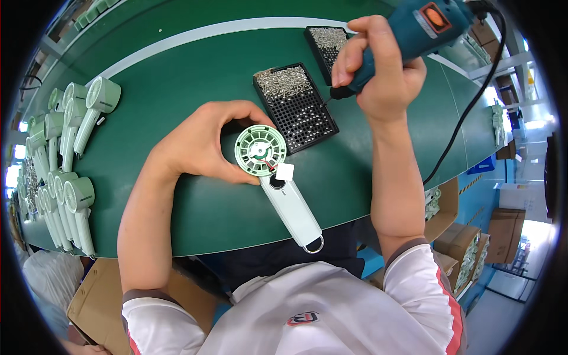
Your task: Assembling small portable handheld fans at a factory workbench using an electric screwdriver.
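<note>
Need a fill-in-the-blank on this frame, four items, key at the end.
1. The tool is in the person's ____ hand.
2. The small square piece by the head of the held fan is coloured ____.
3. The tray nearest the left hand is coloured ____.
4. The top of the table is coloured ____.

Missing words: right; white; black; green.

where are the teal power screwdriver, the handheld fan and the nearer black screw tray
teal power screwdriver [407,40]: head view, on its casing
handheld fan [287,201]: head view, on the upper part of its handle
nearer black screw tray [314,142]: head view, on its near rim
</note>
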`<action>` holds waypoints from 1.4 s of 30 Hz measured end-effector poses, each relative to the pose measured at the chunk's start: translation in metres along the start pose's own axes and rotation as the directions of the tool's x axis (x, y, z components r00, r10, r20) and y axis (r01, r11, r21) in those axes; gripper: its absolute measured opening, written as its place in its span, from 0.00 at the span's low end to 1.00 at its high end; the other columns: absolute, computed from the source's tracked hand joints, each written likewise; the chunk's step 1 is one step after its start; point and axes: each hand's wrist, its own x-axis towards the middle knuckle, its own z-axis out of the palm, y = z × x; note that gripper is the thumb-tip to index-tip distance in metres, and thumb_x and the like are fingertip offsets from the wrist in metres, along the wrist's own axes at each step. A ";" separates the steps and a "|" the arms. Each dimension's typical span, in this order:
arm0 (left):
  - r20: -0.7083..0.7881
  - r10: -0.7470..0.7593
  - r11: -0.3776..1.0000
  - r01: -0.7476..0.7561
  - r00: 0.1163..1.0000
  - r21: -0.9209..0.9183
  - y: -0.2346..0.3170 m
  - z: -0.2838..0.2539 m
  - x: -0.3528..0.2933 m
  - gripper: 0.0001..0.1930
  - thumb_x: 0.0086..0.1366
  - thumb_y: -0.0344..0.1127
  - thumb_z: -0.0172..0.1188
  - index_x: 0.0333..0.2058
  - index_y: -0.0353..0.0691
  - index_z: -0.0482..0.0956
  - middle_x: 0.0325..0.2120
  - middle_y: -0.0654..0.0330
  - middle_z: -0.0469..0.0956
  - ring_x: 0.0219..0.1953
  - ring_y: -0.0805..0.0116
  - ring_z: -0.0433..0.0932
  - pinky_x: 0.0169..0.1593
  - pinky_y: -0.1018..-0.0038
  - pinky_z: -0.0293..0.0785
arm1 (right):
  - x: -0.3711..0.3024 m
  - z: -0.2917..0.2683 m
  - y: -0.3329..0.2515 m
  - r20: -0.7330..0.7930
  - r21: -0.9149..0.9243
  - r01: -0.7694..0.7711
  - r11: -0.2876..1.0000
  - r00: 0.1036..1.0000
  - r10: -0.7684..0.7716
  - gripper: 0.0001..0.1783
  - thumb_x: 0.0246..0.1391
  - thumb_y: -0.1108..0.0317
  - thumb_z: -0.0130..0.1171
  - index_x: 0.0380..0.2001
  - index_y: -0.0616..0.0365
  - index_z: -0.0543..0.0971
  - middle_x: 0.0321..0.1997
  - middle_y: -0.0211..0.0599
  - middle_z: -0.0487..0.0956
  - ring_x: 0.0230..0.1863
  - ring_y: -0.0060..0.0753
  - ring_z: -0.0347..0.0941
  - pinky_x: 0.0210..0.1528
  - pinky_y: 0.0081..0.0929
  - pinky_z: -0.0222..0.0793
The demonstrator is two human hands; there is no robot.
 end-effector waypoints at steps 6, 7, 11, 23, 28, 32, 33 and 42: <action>-0.012 0.026 0.999 -0.027 1.000 -0.031 -0.001 0.001 0.001 0.34 0.37 0.35 0.84 0.46 0.34 0.82 0.41 0.58 0.84 0.44 0.69 0.83 0.54 0.72 0.77 | 0.002 0.004 -0.027 0.021 0.131 -0.010 0.991 1.000 0.008 0.25 0.72 0.52 0.45 0.45 0.66 0.77 0.19 0.32 0.70 0.16 0.29 0.64 0.18 0.33 0.65; -0.008 0.028 0.998 -0.028 1.000 -0.049 -0.001 0.001 0.003 0.32 0.37 0.36 0.83 0.45 0.35 0.82 0.40 0.59 0.84 0.43 0.69 0.82 0.54 0.72 0.77 | 0.002 0.006 -0.034 0.049 0.241 -0.036 0.970 0.999 0.025 0.27 0.72 0.48 0.43 0.46 0.64 0.78 0.19 0.31 0.69 0.16 0.29 0.63 0.18 0.32 0.65; -0.004 0.041 0.995 -0.041 0.999 -0.091 -0.002 0.001 0.002 0.31 0.38 0.33 0.82 0.44 0.35 0.81 0.39 0.59 0.84 0.43 0.69 0.82 0.53 0.72 0.77 | -0.006 0.026 -0.054 0.346 0.347 -0.090 0.934 0.937 -0.039 0.31 0.73 0.41 0.38 0.52 0.59 0.77 0.20 0.29 0.70 0.16 0.29 0.63 0.19 0.31 0.65; 0.005 0.060 0.995 -0.059 0.998 -0.081 0.003 0.000 0.000 0.30 0.39 0.32 0.82 0.43 0.33 0.80 0.38 0.57 0.84 0.42 0.66 0.83 0.53 0.71 0.78 | -0.010 0.041 -0.050 0.579 0.385 -0.152 0.910 0.808 -0.110 0.33 0.75 0.42 0.37 0.55 0.61 0.77 0.22 0.30 0.74 0.17 0.27 0.67 0.17 0.29 0.68; -0.001 0.076 0.992 -0.076 0.997 -0.104 -0.003 0.002 0.001 0.30 0.39 0.32 0.82 0.43 0.33 0.80 0.38 0.57 0.84 0.42 0.67 0.83 0.53 0.71 0.78 | -0.018 0.053 -0.068 0.494 -0.020 -0.074 0.997 0.867 0.074 0.32 0.75 0.42 0.38 0.54 0.61 0.77 0.21 0.30 0.73 0.17 0.27 0.66 0.17 0.29 0.67; 0.003 0.082 0.990 -0.082 0.997 -0.113 -0.003 0.001 0.001 0.30 0.39 0.32 0.82 0.43 0.33 0.80 0.39 0.57 0.85 0.42 0.67 0.83 0.52 0.71 0.79 | -0.013 0.047 -0.048 0.534 0.355 -0.165 0.920 0.844 -0.054 0.32 0.75 0.43 0.38 0.54 0.61 0.77 0.21 0.30 0.73 0.16 0.27 0.66 0.17 0.29 0.67; -0.001 0.081 0.990 -0.080 0.997 -0.115 -0.004 0.001 0.001 0.30 0.39 0.32 0.82 0.43 0.33 0.80 0.39 0.57 0.85 0.42 0.67 0.83 0.52 0.71 0.79 | -0.021 0.051 -0.061 0.474 0.196 -0.166 0.966 0.879 0.055 0.32 0.75 0.43 0.38 0.54 0.62 0.77 0.21 0.30 0.73 0.16 0.27 0.66 0.17 0.29 0.67; -0.005 0.103 0.993 -0.103 0.995 -0.059 -0.002 -0.001 0.000 0.30 0.39 0.32 0.83 0.43 0.33 0.80 0.38 0.56 0.85 0.42 0.67 0.83 0.51 0.71 0.79 | -0.035 0.064 -0.042 0.309 -0.033 -0.018 0.999 0.951 0.028 0.22 0.74 0.54 0.42 0.45 0.64 0.75 0.18 0.37 0.71 0.14 0.30 0.64 0.15 0.31 0.67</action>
